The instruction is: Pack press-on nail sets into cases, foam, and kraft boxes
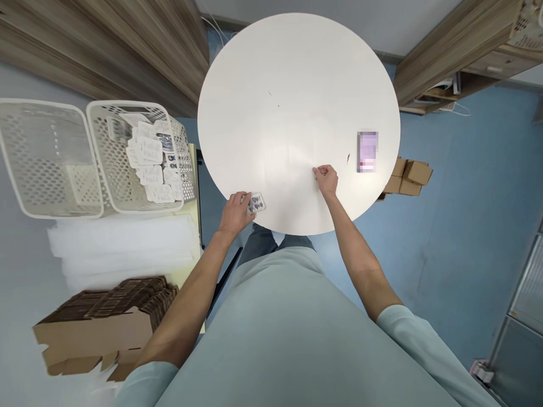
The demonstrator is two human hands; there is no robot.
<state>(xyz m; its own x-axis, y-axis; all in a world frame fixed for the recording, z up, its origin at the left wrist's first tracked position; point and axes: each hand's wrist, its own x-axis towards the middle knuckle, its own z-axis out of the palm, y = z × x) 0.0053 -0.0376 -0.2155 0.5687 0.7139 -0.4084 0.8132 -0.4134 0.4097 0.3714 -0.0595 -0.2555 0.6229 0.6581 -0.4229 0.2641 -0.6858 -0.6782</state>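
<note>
My left hand (236, 214) is closed on a small clear blister pack (257, 202) at the near left edge of the round white table (292, 68). Several dark pieces show inside the pack. Over the right half of the tabletop, my right hand (327, 179) has its fingers curled and its thumb and forefinger pinched together. Whether anything sits between those fingertips is too small to tell. Further right on the table lies a purple box (367, 151), blurred by pixelation. A small dark mark (348, 159) shows between this box and my right hand.
Left of the table, a white perforated basket (142, 208) holds several white-backed packs, beside another white basket (51, 215). White sheeting (127, 243) and stacked flattened cardboard boxes (97, 333) lie nearer me. Small brown boxes (409, 176) stand beyond the table's right edge.
</note>
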